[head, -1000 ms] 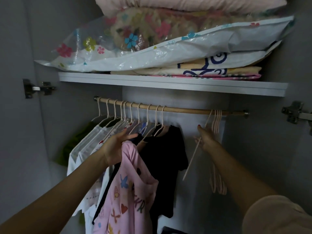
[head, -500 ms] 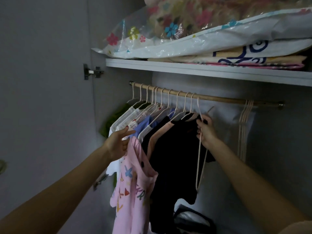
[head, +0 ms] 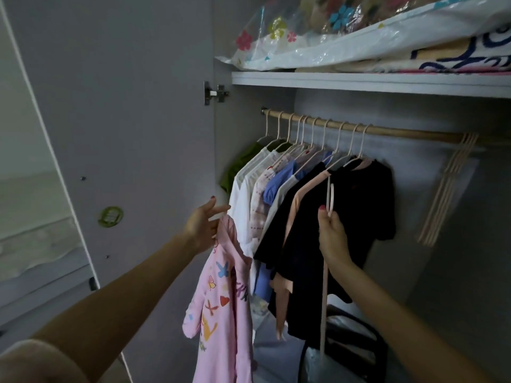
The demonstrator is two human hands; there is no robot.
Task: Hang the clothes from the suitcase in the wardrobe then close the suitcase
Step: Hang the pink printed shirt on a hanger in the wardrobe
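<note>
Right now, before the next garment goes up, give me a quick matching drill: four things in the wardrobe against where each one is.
Things:
1. pink shirt
2. loose hanger
3. spare hangers
4. floral bag

Places:
A. on the top shelf
B. in the right hand
C. on the rod's right end, empty
D. in the left hand

Pairs: 1-D, 2-B, 3-C, 4-A

Pink printed garment, black shirt
</note>
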